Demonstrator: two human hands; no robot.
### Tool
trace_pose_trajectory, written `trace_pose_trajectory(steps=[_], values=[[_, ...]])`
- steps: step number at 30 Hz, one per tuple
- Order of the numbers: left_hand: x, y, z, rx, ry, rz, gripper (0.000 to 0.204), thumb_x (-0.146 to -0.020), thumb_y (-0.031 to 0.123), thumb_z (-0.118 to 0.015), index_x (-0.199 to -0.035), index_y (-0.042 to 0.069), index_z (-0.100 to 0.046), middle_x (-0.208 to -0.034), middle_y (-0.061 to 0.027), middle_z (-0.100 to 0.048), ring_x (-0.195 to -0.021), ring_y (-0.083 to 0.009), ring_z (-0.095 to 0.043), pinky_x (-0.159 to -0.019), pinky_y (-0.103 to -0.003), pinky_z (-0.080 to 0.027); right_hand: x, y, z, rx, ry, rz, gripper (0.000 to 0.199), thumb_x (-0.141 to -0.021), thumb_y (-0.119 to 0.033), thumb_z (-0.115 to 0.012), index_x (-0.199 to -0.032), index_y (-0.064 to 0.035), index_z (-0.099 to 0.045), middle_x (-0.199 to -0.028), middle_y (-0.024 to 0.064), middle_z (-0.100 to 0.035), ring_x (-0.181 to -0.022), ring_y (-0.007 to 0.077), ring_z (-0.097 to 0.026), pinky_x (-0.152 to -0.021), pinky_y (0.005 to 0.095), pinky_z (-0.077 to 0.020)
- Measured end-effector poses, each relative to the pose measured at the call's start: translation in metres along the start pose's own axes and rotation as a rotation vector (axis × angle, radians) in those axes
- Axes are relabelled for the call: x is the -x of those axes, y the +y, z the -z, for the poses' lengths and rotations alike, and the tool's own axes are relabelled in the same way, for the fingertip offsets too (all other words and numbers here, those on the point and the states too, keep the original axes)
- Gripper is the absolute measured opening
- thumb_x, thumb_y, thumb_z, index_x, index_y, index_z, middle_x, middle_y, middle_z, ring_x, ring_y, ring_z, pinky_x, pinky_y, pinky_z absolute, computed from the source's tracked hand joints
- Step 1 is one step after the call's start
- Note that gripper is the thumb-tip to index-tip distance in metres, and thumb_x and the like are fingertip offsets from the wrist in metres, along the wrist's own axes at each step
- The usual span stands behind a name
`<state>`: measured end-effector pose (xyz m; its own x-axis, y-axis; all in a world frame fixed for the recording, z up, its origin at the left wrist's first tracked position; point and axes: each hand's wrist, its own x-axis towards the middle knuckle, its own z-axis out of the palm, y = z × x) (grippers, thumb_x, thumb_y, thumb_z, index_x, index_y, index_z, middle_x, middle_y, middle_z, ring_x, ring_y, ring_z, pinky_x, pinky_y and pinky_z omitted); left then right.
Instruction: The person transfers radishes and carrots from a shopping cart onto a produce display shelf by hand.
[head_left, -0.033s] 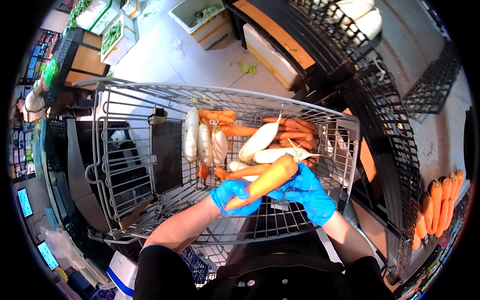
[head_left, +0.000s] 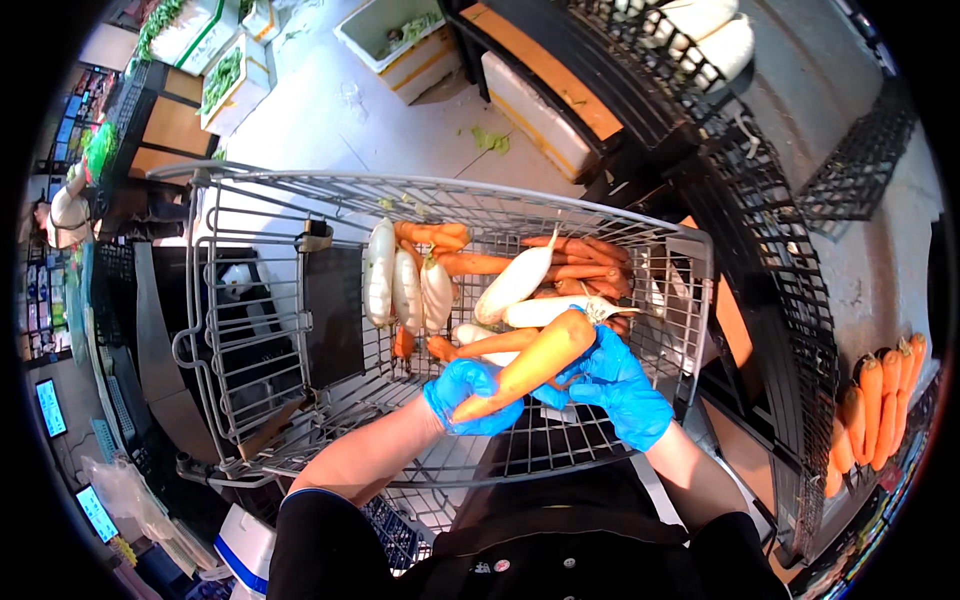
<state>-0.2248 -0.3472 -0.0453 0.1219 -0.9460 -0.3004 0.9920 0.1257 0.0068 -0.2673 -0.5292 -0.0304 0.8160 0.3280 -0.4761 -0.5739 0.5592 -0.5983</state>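
A: Item 1, the held thing?
B: 1 large orange carrot (head_left: pixel 525 365), lying aslant above the near end of the wire shopping cart (head_left: pixel 300 185). The left hand (head_left: pixel 470 395), in a blue glove, is wrapped around its narrow lower end; the right hand (head_left: pixel 612 385), also blue-gloved, is closed around its thick upper end.

A: Item 2, cart contents?
B: At least 5 long white radishes (head_left: pixel 405 290), 3 side by side at the left and 2 slanting at the middle, with a heap of smaller carrots (head_left: pixel 570 258) beneath and behind them. All lie in the far half of the basket; the near half shows bare wire grid.

A: Item 3, the floor?
B: Pale, smooth floor (head_left: pixel 320 110) beyond the cart, with a scrap of green leaf (head_left: pixel 490 140) on it.

A: Item 4, the surroundings?
B: White foam boxes (head_left: pixel 400 40) holding greens at the top. Dark wire shelving (head_left: pixel 770 250) runs down the right side, with a row of carrots (head_left: pixel 880 400) displayed at the far right. Another person (head_left: pixel 65 215) stands at the far left.
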Motion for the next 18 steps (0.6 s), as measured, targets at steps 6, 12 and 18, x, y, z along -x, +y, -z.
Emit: trace_pose_trajectory(steps=[6, 12, 18], values=[[-0.022, -0.016, -0.026, 0.044, -0.008, 0.044, 0.066, -0.050, 0.017, -0.051, -0.106, -0.007, -0.025, -0.082, -0.0258, -0.045, -0.037, -0.0135, -0.045, -0.029, -0.021, -0.035, 0.026, -0.023, -0.005, -0.021, 0.052, 0.058, 0.058, -0.060, 0.000, -0.056, -0.110, -0.0052, -0.027, -0.098, 0.0064, -0.044, -0.088, 0.0148, -0.043, -0.075, 0.0250, -0.0360], [-0.028, -0.013, -0.035, -0.060, -0.062, 0.035, 0.067, -0.067, 0.040, -0.042, -0.107, -0.009, -0.022, -0.082, -0.0268, -0.045, -0.046, -0.0250, -0.052, -0.028, -0.027, -0.040, 0.031, -0.026, 0.016, -0.179, 0.098, 0.101, 0.054, -0.061, 0.001, -0.052, -0.110, -0.0035, -0.028, -0.092, 0.0088, -0.044, -0.083, 0.0185, -0.046, -0.068, 0.0291, -0.0412], [-0.018, -0.021, -0.044, -0.210, 0.064, -0.023, 0.056, -0.072, 0.039, -0.033, -0.108, -0.003, -0.025, -0.080, -0.0272, -0.047, -0.050, -0.0324, -0.052, -0.033, -0.032, -0.043, 0.031, -0.018, 0.033, -0.458, 0.101, 0.068, 0.061, -0.056, 0.000, -0.052, -0.111, -0.0002, -0.025, -0.094, 0.0135, -0.044, -0.089, 0.0233, -0.043, -0.078, 0.0345, -0.0351]])
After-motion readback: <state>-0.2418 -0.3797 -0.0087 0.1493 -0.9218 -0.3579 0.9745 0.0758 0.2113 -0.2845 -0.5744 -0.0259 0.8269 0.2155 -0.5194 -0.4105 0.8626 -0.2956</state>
